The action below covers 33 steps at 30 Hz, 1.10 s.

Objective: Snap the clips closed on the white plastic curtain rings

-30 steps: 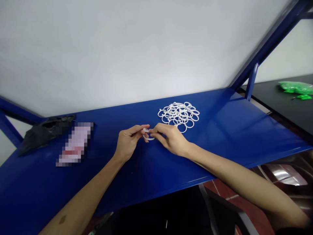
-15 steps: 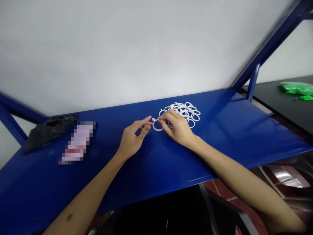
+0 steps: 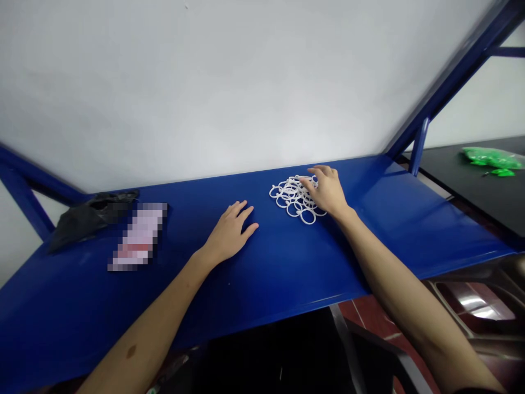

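A pile of thin white rings (image 3: 293,191), each with a small knob, lies toward the back of the blue table (image 3: 262,284). My right hand (image 3: 326,189) is over the right side of the pile with its fingers apart, and it covers some of the rings. Whether its fingertips touch them I cannot tell. To the left of the pile, my left hand (image 3: 229,232) rests palm down on the tabletop, fingers spread, holding nothing. One white ring (image 3: 308,216) sits at the pile's front edge.
On the left of the table are a crumpled black plastic bag (image 3: 90,219) and a pinkish, blurred-out flat item (image 3: 141,232). A white wall (image 3: 229,87) rises behind. At the right, a black table (image 3: 447,164) carries a green item in clear plastic (image 3: 490,158). Blue frame bars (image 3: 420,145) flank the table.
The white ring that was between my hands is out of my fingers and lies with the pile. My right hand moved right over the pile; my left hand lowered and flattened onto the table.
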{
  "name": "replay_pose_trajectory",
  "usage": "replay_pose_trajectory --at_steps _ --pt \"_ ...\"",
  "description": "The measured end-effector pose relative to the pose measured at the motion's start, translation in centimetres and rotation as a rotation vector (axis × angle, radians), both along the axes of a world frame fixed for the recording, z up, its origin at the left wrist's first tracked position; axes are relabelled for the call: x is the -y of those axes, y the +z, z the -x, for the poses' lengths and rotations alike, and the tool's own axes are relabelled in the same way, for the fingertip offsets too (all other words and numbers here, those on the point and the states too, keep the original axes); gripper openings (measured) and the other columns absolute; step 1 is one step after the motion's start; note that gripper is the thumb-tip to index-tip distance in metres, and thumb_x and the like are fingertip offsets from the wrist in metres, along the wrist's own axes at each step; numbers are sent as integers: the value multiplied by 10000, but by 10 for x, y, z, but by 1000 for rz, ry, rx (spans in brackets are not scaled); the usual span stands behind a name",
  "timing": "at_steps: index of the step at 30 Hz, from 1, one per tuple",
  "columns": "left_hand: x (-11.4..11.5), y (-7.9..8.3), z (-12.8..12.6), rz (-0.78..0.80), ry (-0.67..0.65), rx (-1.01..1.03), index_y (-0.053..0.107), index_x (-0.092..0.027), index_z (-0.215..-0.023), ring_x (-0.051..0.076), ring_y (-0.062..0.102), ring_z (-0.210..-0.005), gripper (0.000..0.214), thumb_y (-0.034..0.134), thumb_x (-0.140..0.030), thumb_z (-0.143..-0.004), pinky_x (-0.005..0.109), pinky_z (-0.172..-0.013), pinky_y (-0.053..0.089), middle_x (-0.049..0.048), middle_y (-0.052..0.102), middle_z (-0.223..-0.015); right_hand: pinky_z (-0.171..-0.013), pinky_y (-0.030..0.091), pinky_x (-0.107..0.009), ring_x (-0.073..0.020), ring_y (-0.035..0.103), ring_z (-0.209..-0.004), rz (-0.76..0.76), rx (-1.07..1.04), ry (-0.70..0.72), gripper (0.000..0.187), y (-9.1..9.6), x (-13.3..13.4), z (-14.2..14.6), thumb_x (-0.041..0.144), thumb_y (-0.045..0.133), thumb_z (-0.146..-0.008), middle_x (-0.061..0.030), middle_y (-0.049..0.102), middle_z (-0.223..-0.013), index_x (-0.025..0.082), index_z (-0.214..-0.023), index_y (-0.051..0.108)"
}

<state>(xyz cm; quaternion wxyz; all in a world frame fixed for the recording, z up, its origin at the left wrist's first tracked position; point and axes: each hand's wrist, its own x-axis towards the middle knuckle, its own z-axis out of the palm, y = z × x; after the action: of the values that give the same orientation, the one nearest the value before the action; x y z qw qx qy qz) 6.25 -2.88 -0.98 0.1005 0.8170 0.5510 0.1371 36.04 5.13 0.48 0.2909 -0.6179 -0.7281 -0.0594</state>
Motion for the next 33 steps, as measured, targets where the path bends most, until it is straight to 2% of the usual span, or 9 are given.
replay_pose_trajectory --at_steps 4,6,9,12,15,20,24,29,33 --pt "0 0 -1 -2 -8 -17 492 -151 -1463 301 311 -1501 548 457 -453 -1007 513 -1233 260 144 408 -1585 -1189 284 -555 -380 320 -1469 232 153 125 782 -5 2 8 709 302 -962 -145 415 -1574 165 -1500 462" --pt "0 -1 -1 -9 -15 -27 488 -150 -1465 303 310 -1502 546 452 -450 -1010 516 -1234 256 147 404 -1587 -1213 237 -561 -398 250 -1504 345 207 158 860 -4 7 15 778 273 -925 -113 337 -1627 202 -1554 380" --pt "0 -1 -1 -7 -21 -39 480 -154 -1473 305 298 -1506 548 443 -450 -1014 518 -1235 251 144 393 -1593 -1234 185 -564 -413 167 -1527 415 257 182 920 1 13 22 825 238 -895 -84 250 -1665 227 -1590 304" --pt "1 0 -2 1 -19 -47 470 -143 -1481 308 290 -1509 556 439 -449 -1018 518 -1237 245 146 386 -1597 -1238 154 -588 -413 141 -1532 433 261 145 881 5 15 21 811 201 -906 -54 247 -1668 266 -1592 298" --pt "1 1 -2 8 -14 -51 467 -127 -1483 307 287 -1510 562 441 -442 -1019 507 -1242 238 150 382 -1598 -1240 122 -601 -423 108 -1534 430 257 89 908 1 15 18 820 206 -897 -64 225 -1673 247 -1598 280" --pt "0 -2 -1 -12 -29 -41 475 -145 -1473 309 300 -1504 549 434 -451 -1019 528 -1228 259 153 391 -1593 -1252 106 -573 -390 100 -1543 368 291 201 869 -5 19 25 807 242 -909 -59 264 -1663 260 -1579 326" --pt "0 -3 -1 -23 -28 -23 485 -149 -1463 316 309 -1500 543 441 -452 -1015 539 -1222 267 159 403 -1585 -1238 145 -614 -435 155 -1524 354 227 140 841 -5 17 23 791 295 -911 -85 331 -1633 250 -1547 396" --pt "-1 -4 0 -33 -39 -14 489 -165 -1459 308 321 -1495 534 432 -458 -1017 535 -1227 253 149 413 -1580 -1237 118 -628 -428 121 -1532 305 224 214 900 -15 18 23 824 333 -881 -86 298 -1647 250 -1575 334" --pt "-1 -5 0 -36 -33 -21 485 -149 -1461 308 315 -1497 548 425 -466 -1018 521 -1228 255 156 407 -1582 -1245 99 -614 -417 97 -1537 329 237 256 883 -11 22 30 797 305 -908 -93 290 -1649 232 -1585 319"
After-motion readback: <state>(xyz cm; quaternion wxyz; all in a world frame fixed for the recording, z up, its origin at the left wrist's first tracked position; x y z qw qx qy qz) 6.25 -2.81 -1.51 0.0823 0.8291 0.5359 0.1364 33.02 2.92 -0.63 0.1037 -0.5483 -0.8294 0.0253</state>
